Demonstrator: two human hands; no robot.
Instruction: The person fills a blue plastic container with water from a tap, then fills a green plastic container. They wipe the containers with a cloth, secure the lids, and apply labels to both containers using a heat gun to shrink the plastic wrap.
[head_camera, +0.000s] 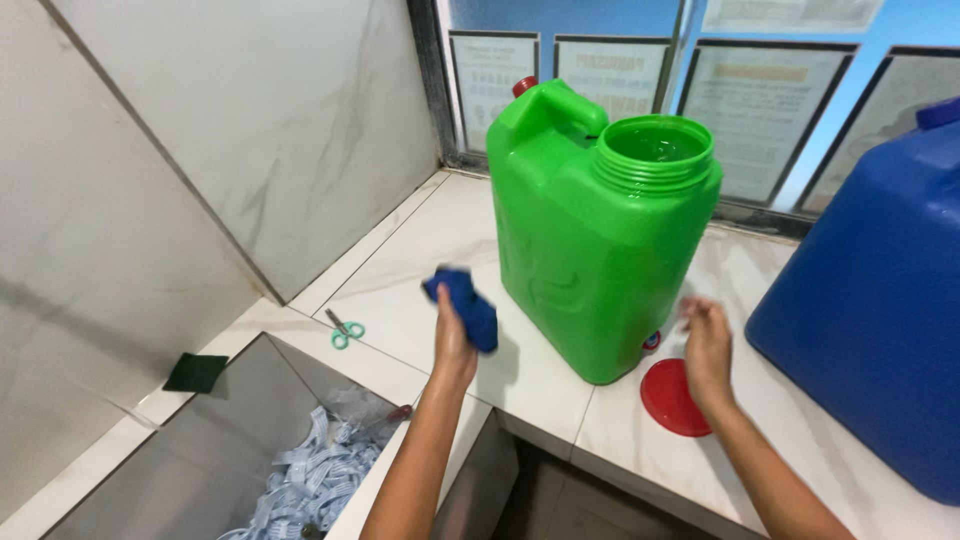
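A green plastic jerrycan (590, 240) stands upright on the tiled counter (440, 250), its wide top mouth uncapped. My left hand (452, 335) is raised just left of the can and grips a bunched blue cloth (465, 303). My right hand (705, 345) hovers to the can's lower right, blurred, fingers loosely apart, holding nothing that I can see. Under it a round red lid (672, 398) lies flat on the counter, touching the can's base corner.
A large blue container (880, 300) stands at the right. Green-handled scissors (345, 332) and a dark green pad (195, 372) lie at the left. A steel sink (200, 460) below holds pale strips. Marble wall on the left, framed notices behind glass at the back.
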